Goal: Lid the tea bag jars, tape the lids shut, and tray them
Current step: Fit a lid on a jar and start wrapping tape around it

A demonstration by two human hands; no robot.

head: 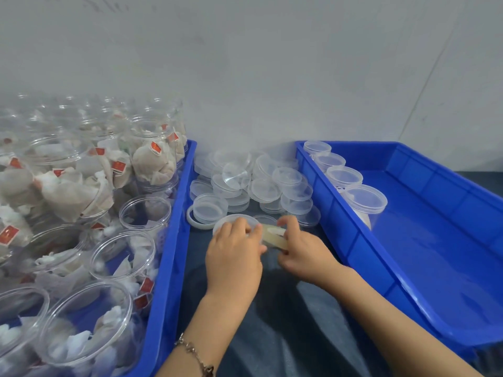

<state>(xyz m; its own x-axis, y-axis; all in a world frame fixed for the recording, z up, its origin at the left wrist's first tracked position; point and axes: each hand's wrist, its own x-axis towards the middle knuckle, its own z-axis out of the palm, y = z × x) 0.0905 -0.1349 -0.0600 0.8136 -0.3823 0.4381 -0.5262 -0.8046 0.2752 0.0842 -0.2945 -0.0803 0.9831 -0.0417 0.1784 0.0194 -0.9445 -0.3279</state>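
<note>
Between the trays, left hand grips a lidded jar, right hand pinches tape. Four jars trayed along the right tray's left wall, loads still open in the left one.

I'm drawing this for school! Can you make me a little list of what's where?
left hand: on a lidded jar, between the trays
right hand: holds a tape roll beside the jar
loose lids: piled behind the hands
left tray: crowded with open jars of tea bags
right tray: four lidded jars along its left wall
</note>
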